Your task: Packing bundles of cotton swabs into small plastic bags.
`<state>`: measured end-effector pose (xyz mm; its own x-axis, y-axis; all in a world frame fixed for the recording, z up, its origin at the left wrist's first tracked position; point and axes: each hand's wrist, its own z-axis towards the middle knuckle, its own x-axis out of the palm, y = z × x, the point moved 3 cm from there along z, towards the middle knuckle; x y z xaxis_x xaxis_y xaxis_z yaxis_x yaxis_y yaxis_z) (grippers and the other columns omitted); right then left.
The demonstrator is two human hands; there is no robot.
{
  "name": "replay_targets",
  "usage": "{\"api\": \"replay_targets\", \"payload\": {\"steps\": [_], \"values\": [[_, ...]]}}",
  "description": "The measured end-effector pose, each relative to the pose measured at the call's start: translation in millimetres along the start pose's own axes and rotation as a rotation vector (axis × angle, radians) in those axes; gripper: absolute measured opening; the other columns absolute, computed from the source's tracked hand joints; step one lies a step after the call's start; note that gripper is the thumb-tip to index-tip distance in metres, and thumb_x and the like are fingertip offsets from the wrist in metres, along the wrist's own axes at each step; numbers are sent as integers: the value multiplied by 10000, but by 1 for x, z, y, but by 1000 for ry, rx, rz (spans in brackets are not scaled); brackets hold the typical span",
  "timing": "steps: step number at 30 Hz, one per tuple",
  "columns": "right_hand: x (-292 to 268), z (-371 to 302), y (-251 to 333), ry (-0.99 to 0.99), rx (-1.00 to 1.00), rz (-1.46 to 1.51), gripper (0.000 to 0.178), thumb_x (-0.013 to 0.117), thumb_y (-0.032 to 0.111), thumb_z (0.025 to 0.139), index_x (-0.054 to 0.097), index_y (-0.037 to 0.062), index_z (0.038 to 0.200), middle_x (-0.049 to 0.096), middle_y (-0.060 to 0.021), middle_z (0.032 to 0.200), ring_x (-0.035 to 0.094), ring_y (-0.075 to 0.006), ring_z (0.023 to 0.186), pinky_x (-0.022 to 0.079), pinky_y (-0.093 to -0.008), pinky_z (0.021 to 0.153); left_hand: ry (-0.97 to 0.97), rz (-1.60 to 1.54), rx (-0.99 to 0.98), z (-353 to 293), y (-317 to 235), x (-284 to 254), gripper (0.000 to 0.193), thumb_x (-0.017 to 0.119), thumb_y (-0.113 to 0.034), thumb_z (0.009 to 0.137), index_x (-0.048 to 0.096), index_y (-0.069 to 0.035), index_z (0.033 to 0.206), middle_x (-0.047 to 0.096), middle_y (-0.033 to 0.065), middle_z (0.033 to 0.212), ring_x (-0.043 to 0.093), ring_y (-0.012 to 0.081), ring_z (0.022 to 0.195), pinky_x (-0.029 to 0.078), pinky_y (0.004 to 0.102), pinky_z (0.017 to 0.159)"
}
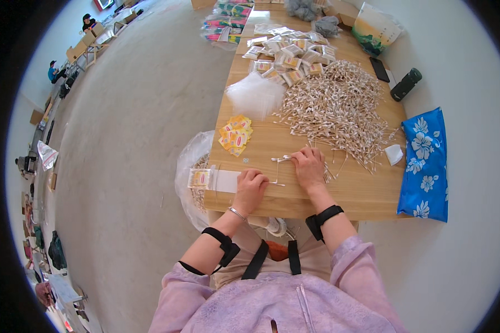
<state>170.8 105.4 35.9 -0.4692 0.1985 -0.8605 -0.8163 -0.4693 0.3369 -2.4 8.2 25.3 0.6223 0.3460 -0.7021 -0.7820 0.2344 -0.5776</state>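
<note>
My right hand (310, 166) is closed, with several white-tipped cotton swabs (283, 159) sticking out to the left of its fingertips. To its left my left hand (251, 187) is closed too; a cotton swab (277, 183) points right from its fingertips. Under and beside that hand lies a flat white strip (226, 181), which looks like card or plastic. At its left end, by the table's edge, lies a clear packet of swabs (200, 178) with a yellow label. A large heap of loose cotton swabs (339, 100) spreads beyond my right hand.
Yellow label cards (236, 135) and clear plastic bags (255, 94) lie on the wooden table (361, 200). Filled packets (291, 55) pile up farther back. Right are a crumpled tissue (394, 154), blue floral pouch (423, 166), dark bottle (406, 84) and phone (379, 69). A plastic sack (184, 183) hangs left.
</note>
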Motion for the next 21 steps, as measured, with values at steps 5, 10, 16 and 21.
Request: {"api": "replay_targets", "payload": {"steps": [5, 10, 16, 21], "values": [[3, -6, 8, -12, 37, -59, 59, 647, 228, 782, 677, 188, 812, 585, 21, 903, 509, -209, 969, 369, -391, 900, 1, -56, -69, 5, -9, 19, 51, 674, -126, 759, 640, -118, 796, 573, 45, 876, 532, 267, 937, 406, 394, 829], [11, -12, 17, 38, 20, 7, 57, 656, 218, 762, 682, 200, 810, 588, 27, 886, 518, -207, 949, 369, -382, 886, 72, 14, -34, 13, -25, 20, 224, 714, -123, 732, 626, -109, 938, 565, 92, 1028, 512, 295, 1021, 410, 390, 843], [10, -25, 24, 106, -62, 144, 181, 633, 164, 763, 700, 178, 931, 600, -8, 935, 525, -226, 960, 385, -392, 874, -56, 44, -80, 13, -19, 11, 495, 716, -133, 736, 543, -65, 1195, 463, 126, 1296, 428, 334, 1210, 379, 413, 983], [1, -41, 24, 27, -39, 102, 326, 577, 85, 780, 617, 90, 1103, 563, -66, 1112, 493, -267, 1067, 386, -433, 907, 43, -102, -2, 14, -10, 27, 425, 674, -92, 775, 554, -42, 1180, 527, 145, 1246, 457, 342, 1211, 389, 427, 1005]]}}
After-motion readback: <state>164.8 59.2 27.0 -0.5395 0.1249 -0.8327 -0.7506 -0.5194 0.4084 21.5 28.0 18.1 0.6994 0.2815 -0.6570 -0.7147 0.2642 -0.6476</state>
